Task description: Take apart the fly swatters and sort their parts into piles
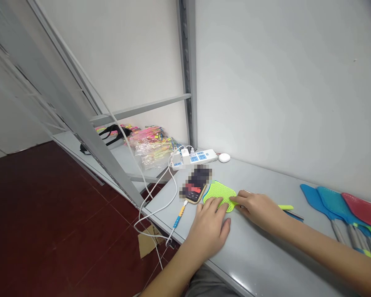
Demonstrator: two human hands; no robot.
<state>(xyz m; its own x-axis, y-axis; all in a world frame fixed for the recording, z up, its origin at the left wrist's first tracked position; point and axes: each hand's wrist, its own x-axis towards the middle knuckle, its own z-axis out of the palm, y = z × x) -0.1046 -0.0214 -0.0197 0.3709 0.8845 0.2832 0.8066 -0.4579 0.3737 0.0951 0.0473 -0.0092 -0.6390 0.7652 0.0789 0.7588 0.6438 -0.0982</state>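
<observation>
A yellow-green perforated fly swatter head lies flat on the grey shelf, with a blue edge showing along its left side. My left hand rests over its near edge, fingers spread and touching the mesh. At the swatter's right end, my right hand has its fingers closed on the narrowing neck. That hand hides much of the handle side. Past the right wrist, a yellow-green strip and thin metal rods stick out. A phone on a charging cable lies just left of the swatter head.
A white power strip and a round white device sit by the wall. Blue, teal and red fly swatters lie at right. Loose white cables cross the shelf's left edge. Colourful bagged items fill a farther shelf behind a metal post.
</observation>
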